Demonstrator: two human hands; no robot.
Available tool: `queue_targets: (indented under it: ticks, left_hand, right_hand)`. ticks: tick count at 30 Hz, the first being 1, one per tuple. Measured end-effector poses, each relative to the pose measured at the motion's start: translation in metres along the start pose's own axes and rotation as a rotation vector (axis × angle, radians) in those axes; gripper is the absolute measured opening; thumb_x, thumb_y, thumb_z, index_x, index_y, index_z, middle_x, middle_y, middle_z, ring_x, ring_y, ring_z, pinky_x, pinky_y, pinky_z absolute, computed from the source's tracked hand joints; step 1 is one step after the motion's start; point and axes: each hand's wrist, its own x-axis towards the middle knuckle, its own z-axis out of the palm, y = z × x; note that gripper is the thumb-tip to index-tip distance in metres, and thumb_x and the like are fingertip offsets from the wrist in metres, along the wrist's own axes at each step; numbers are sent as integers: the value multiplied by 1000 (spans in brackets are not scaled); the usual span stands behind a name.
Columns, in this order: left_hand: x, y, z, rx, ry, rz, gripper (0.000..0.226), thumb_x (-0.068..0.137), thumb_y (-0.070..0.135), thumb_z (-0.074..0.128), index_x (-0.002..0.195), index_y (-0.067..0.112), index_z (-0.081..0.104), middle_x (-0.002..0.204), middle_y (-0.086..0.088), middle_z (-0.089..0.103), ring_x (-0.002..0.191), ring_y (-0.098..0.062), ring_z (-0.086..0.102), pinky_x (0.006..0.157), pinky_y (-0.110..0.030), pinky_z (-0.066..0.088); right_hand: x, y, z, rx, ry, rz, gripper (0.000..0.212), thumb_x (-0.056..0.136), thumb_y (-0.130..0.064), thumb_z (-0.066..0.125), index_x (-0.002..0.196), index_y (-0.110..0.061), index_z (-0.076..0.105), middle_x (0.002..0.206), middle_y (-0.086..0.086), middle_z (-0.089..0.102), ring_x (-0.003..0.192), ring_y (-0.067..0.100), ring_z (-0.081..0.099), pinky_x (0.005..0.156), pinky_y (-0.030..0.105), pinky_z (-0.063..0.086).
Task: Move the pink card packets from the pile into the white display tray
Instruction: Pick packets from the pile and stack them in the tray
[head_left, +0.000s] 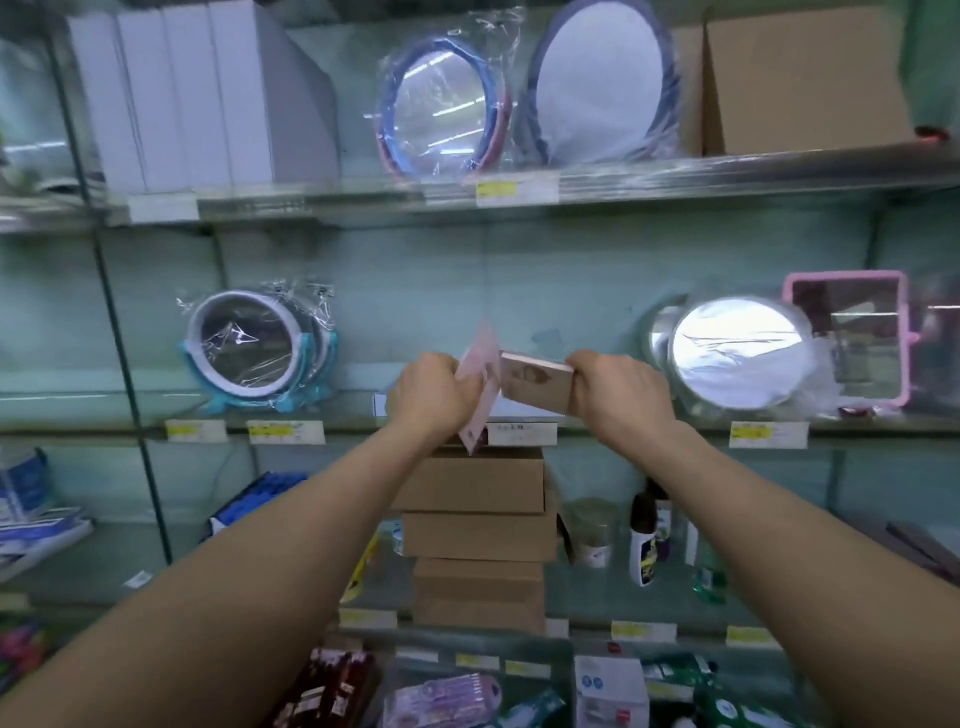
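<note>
- Pink card packets (480, 387): a thin fanned bunch, being gripped in the left hand (428, 397). The fingers are curling round the bunch, and its lower corner is sticking out below the fist.
- Thick pink stack (535, 384): the right hand (618, 395) is clamping its right end, with fingers curled round it. The fingertips themselves are hidden behind the stack.
- The bunch and the stack are meeting edge to edge between the two fists, held up in the air at middle-shelf height.
- White display tray (522, 432): only its front edge is showing, just below the hands. I cannot tell what is inside.
- Cardboard boxes (470, 486) are standing stacked under the tray.
- Both bare forearms are reaching forward and up from the lower corners.
- A wrapped round mirror (254, 348) is sitting left of the hands.
- A silver round mirror (740, 353) and a pink-framed mirror (852, 332) are sitting to the right.
</note>
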Motion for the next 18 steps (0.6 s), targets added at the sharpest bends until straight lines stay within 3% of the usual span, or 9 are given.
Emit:
queue_targets:
  ticks: [4, 7, 9, 15, 18]
  left_hand:
    - [24, -2, -13, -284, -30, -95, 23, 87, 30, 63, 82, 8, 65, 96, -14, 70, 90, -31, 66, 81, -42, 55]
    - [43, -5, -17, -461, -58, -156, 24, 90, 19, 62, 107, 2, 63, 105, -17, 67, 95, -33, 65, 82, -43, 56]
    - [57, -8, -18, -531, -94, -181, 23, 92, 14, 60, 112, 2, 60, 110, -19, 66, 93, -33, 65, 81, -43, 56]
    - [104, -32, -12, -623, -123, -146, 42, 91, 6, 57, 132, 11, 49, 119, -17, 62, 83, -30, 63, 62, -36, 55]
    - [127, -45, -8, -649, -146, -108, 61, 91, 2, 54, 144, 23, 34, 122, -12, 56, 72, -26, 64, 49, -36, 57]
  right_hand:
    - [19, 1, 2, 92, 54, 0, 20, 88, -10, 43, 99, -17, 59, 94, 13, 66, 83, 37, 57, 60, 32, 32]
    - [35, 2, 6, 172, 34, 11, 14, 87, -11, 45, 89, -17, 57, 92, 12, 67, 77, 35, 52, 59, 33, 35]
    - [47, 2, 10, 270, -5, 37, 19, 89, -15, 46, 96, -19, 64, 96, 8, 68, 86, 35, 57, 64, 35, 42]
    - [91, -4, 28, 523, -4, 208, 25, 91, -17, 45, 98, -20, 68, 97, 5, 70, 93, 26, 61, 81, 38, 52]
    - [111, -8, 41, 548, 12, 230, 23, 89, -15, 46, 95, -20, 68, 93, 6, 70, 89, 26, 62, 79, 39, 53]
